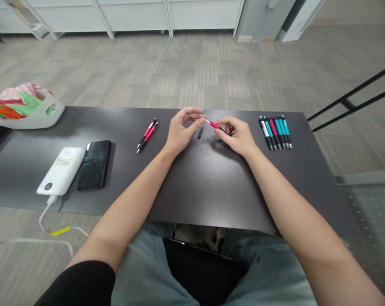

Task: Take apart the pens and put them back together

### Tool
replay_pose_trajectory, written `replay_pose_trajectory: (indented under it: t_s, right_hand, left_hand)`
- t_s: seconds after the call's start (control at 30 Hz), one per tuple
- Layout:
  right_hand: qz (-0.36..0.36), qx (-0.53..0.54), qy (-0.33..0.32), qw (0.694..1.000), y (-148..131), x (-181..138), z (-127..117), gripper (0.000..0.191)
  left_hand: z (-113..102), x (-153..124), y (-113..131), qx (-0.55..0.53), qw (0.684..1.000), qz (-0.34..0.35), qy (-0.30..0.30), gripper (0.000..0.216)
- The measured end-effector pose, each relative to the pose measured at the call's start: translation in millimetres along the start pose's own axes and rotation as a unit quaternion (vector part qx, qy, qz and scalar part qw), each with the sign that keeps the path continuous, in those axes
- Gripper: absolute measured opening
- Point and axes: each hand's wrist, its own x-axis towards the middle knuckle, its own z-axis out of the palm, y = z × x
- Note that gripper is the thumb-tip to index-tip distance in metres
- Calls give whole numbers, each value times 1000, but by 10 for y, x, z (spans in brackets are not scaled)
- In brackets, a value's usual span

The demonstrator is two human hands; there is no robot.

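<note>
Above the middle of the table, my right hand [237, 134] is closed around the pink barrel of a pen [214, 125]. A thin pale piece like a refill sticks out of the barrel towards my left hand [183, 132]. My left thumb and fingertips are pinched together at the end of that pale piece; the exact contact is too small to make out. Between the hands, a short black pen part [200, 133] lies on the table. To the left of my left hand, two pink and black pens [147, 136] lie side by side.
At the right, several white, teal and pink pens [276, 132] lie in a row on the dark table [195, 191]. A black phone [94, 165] and a white power bank [61, 171] with a cable [43, 216] are at left. Behind them stands a pale basket [54, 112] of colourful cloth.
</note>
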Motion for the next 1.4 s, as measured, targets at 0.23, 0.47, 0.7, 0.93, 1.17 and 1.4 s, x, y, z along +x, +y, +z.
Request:
replay_pose_trajectory:
  t_s: [0.23,0.47,0.7,0.93,1.17,1.4]
  right_hand:
    - [-1,9,8,1000,42,5,11,38]
    - [-9,13,7,1000,48,4,15,35]
    - [1,18,29,999,49,15,15,44]
    - [10,27,41,999,64,25,20,47]
    - [9,-1,15,1000,32,18,-10,32]
    - [8,-15,5,1000,22,17,-29,23]
  left_hand:
    - [-14,-127,239,344,937,-52,-42,35]
    - [35,-166,403,439,885,-103,-114,25]
    - [28,-143,269,348,933,-52,-83,15]
    - [-53,7,12,111,992,26,54,54]
    - [-53,86,-64,-20,985,-11,172,62]
    - [-37,128,37,-29,977,-54,206,61]
